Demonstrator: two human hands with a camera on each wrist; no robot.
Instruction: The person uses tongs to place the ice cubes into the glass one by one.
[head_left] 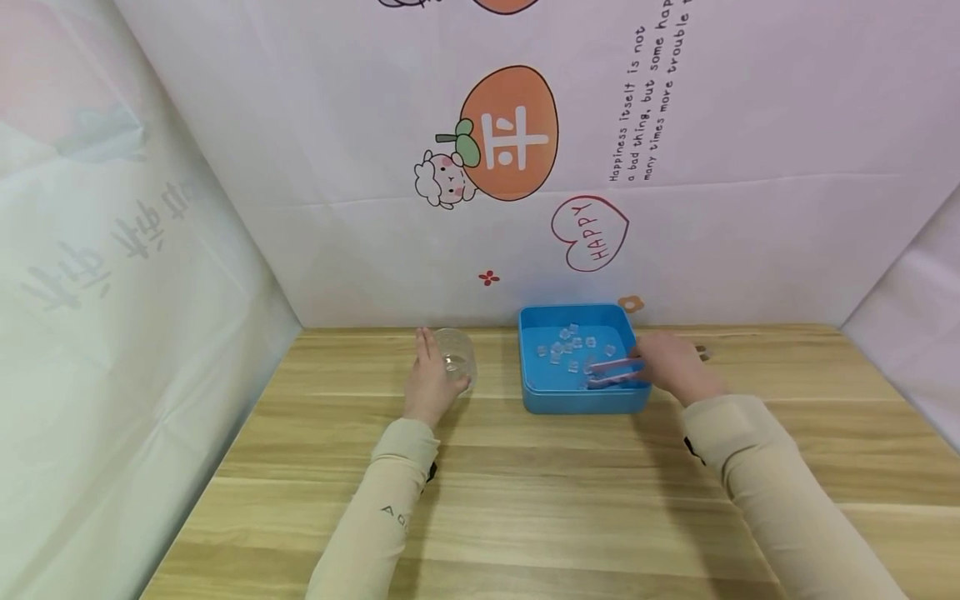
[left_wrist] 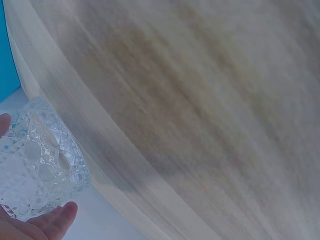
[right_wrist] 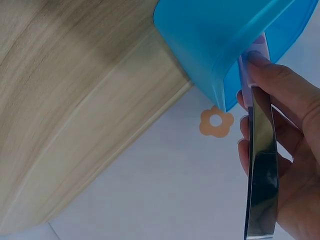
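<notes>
A clear glass with a faceted pattern (left_wrist: 40, 160) stands near the back edge of the table, and my left hand (head_left: 431, 382) holds it, fingers on one side and thumb on the other. To its right is a blue open box (head_left: 585, 403) with several small clear cubes (head_left: 573, 367) scattered on its floor. Over the box's right wall reaches my right hand (head_left: 675, 365), gripping tongs with pink tips and a shiny metal handle (right_wrist: 263, 165). The tips are parted, low inside the box among the cubes. Whether a cube sits between them is unclear.
The wood-grain table (head_left: 510, 500) ends at a white printed cloth (head_left: 360, 250) hanging upright behind the box and glass. Another white cloth (head_left: 150, 350) hangs along the left side. The box stands close against the back cloth.
</notes>
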